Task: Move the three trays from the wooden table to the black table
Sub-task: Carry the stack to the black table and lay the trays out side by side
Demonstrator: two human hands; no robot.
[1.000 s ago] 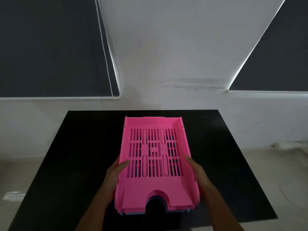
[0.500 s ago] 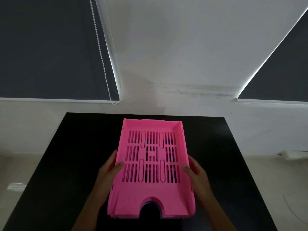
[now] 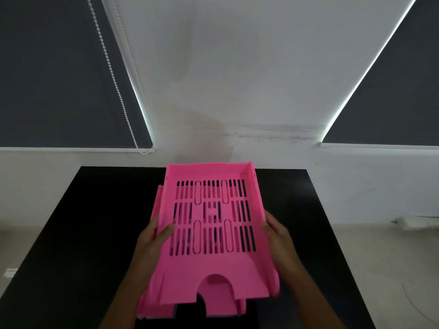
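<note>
A pink slotted tray [image 3: 209, 269] is held over the black table [image 3: 95, 222], lifted and skewed above a second pink tray [image 3: 158, 203] whose edge shows at its left and front. A sliver of a bluish tray [image 3: 175, 315] shows at the bottom of the stack. My left hand [image 3: 152, 243] grips the top tray's left side, thumb inside. My right hand [image 3: 276, 233] grips its right side wall. The wooden table is out of view.
The black table stands against a white wall with a dark window blind [image 3: 59, 79] on the left, its bead chain [image 3: 111, 74] hanging, and another blind [image 3: 399, 96] on the right. Pale floor lies on both sides, with a white object [image 3: 415, 222] at the right.
The top pink tray has come up off the stack and shifted right, uncovering the pink tray below. Both hands stayed on its sides.
</note>
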